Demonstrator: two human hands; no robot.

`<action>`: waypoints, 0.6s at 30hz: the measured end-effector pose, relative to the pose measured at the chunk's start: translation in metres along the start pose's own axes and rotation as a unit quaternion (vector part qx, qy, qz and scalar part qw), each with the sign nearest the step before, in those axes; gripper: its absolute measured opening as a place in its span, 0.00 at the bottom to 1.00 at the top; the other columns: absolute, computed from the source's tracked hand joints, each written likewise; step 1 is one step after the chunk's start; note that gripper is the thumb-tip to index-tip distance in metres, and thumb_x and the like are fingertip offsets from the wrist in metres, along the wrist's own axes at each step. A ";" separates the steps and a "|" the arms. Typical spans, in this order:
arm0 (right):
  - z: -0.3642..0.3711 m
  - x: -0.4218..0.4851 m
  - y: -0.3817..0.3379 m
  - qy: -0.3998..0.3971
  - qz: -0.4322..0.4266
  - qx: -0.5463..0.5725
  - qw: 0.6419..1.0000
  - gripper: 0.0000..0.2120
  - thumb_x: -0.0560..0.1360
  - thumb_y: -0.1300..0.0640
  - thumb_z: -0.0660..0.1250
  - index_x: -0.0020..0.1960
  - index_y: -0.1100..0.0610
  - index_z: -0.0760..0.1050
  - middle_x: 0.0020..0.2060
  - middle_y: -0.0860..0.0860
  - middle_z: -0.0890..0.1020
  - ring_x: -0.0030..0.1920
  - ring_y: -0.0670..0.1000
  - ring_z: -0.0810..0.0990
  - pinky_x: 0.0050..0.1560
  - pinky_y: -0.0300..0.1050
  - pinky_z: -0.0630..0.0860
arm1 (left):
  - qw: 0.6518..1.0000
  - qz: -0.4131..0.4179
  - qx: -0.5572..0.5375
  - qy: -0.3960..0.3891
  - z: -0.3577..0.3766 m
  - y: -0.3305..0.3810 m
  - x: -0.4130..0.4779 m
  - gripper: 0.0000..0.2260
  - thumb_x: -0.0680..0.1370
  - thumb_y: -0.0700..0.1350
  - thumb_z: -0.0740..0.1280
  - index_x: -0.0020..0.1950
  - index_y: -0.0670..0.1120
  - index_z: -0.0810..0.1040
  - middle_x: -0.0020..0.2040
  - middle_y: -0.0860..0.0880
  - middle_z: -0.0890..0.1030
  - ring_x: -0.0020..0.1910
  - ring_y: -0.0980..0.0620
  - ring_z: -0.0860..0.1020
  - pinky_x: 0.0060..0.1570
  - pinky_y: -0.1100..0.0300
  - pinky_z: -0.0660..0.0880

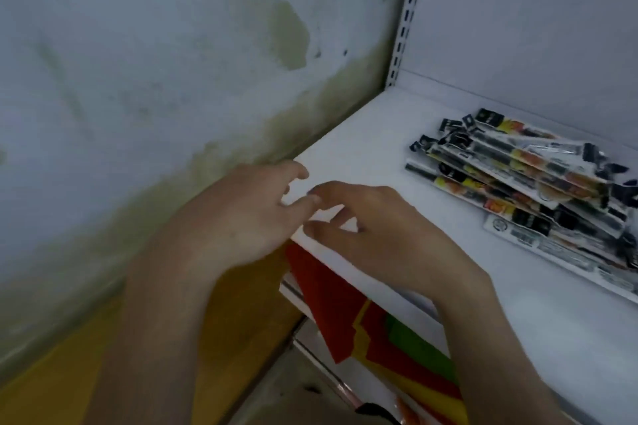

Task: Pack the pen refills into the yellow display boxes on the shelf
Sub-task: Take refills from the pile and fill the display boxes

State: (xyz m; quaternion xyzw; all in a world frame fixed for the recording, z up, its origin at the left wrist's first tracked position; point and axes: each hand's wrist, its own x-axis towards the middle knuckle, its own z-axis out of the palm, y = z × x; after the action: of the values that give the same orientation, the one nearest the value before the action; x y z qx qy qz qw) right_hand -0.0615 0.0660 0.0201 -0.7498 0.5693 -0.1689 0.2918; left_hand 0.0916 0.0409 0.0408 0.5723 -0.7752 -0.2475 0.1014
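Observation:
A loose heap of pen refill packs [538, 183], long flat sleeves printed in black, yellow and orange, lies on the white shelf [373, 145] at the right. My left hand [238, 214] and my right hand [373, 228] hover close together over the shelf's front left corner, fingers spread and slightly curled, fingertips nearly touching. Neither hand holds anything. Both are well left of the packs. No yellow display box shows in view.
A stained, peeling wall [155, 79] closes off the left side. A slotted metal upright [409, 10] stands at the shelf's back corner. Below the shelf edge lie red, yellow and green paper sheets [390, 331]. Yellow floor [103, 362] shows at lower left.

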 end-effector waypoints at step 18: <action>-0.032 -0.048 0.107 0.320 0.249 -0.219 0.887 0.13 0.73 0.63 0.62 0.53 0.55 0.80 0.48 0.53 0.80 0.51 0.57 0.77 0.43 0.48 0.75 | 0.940 0.336 -0.063 -0.013 0.077 0.067 0.099 0.16 0.76 0.49 0.66 0.64 0.51 0.74 0.58 0.53 0.76 0.58 0.54 0.72 0.57 0.59 0.69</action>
State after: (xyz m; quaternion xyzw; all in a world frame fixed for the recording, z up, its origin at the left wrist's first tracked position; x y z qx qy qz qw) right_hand -0.1752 0.0849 -0.0185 -0.5333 0.8225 -0.1927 -0.0455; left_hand -0.0306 -0.0165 -0.0040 0.2676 -0.9063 -0.2554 0.2043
